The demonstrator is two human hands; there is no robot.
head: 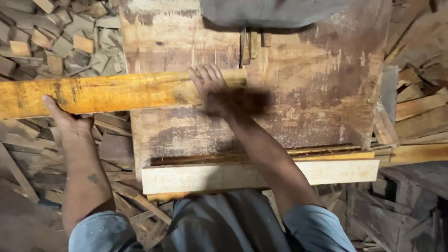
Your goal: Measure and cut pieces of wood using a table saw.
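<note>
Left hand point(65, 122) is cupped under the near edge of a long yellow-orange plank point(100, 93), thumb pressed up onto its face, so the overhanging end is propped where no surface carries it. Right hand point(212, 91), somewhat blurred, is laid over the plank's other end with the fingers curled across the far edge, a clamping hold by which the wood is pinned flat to the table point(298, 93). The plank is set crosswise, its right end resting on the table and its left part jutting out over a floor littered with wooden offcuts point(60, 42). Rough-sawn and streaked with dark stain is how the plank's face reads, straight-edged and slim. The table top is worn, blotched board, dusted pale in patches. Along its near edge a paler, squared batten point(326, 172) is seen, lying just beside a thin strip of orange wood. Blue sleeves are visible at the bottom.
</note>
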